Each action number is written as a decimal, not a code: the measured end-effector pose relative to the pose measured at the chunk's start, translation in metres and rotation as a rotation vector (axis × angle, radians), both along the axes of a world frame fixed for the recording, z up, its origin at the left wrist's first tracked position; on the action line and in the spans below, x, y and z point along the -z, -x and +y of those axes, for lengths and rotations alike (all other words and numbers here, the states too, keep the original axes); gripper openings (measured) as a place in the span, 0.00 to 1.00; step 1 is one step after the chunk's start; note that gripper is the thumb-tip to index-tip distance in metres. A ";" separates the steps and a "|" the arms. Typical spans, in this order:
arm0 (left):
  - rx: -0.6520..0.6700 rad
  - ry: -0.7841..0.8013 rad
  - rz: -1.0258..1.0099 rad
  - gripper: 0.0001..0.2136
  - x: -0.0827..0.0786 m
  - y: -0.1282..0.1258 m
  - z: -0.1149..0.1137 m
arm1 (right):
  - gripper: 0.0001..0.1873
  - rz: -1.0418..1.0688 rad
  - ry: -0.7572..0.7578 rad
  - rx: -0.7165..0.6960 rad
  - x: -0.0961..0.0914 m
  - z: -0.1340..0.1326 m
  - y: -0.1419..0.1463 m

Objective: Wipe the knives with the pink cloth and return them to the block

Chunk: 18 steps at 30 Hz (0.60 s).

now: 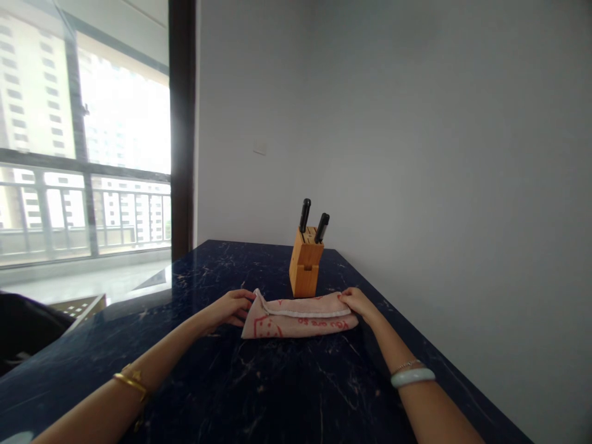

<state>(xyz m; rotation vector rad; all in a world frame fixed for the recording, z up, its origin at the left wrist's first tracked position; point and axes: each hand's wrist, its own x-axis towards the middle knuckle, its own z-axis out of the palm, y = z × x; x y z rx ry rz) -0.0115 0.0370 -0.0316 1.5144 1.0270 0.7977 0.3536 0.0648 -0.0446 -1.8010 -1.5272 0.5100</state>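
Observation:
A pink towel (pixel 300 322) with red print and a white edge lies folded on the dark blue marbled table (pixel 296 394). My left hand (pixel 231 307) pinches its upper left corner, which is lifted a little. At the opposite end, my right hand (pixel 357 302) grips the upper right corner between thumb and fingers. Just behind the towel stands a wooden knife block (pixel 306 265), upright, with two black-handled knives (pixel 304 216) in its top slots. The undersides of the towel's folds are hidden.
A grey wall (pixel 439 185) runs along the table's right side. Beyond the left edge are a dark object (pixel 28 327), a perforated light-coloured piece (pixel 81 308) and large windows (pixel 83 154). Part of a pale round object (pixel 19 438) shows at the lower left.

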 end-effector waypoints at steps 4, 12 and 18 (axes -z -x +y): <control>-0.098 -0.234 0.151 0.10 0.010 0.007 0.019 | 0.12 -0.087 0.099 -0.057 -0.007 -0.004 -0.010; -0.075 -0.215 0.085 0.21 0.014 -0.003 0.012 | 0.12 -0.102 0.241 -0.281 -0.008 -0.011 -0.012; -0.127 -0.280 0.111 0.17 0.025 -0.012 0.015 | 0.09 -0.144 0.187 -0.292 -0.007 -0.008 -0.008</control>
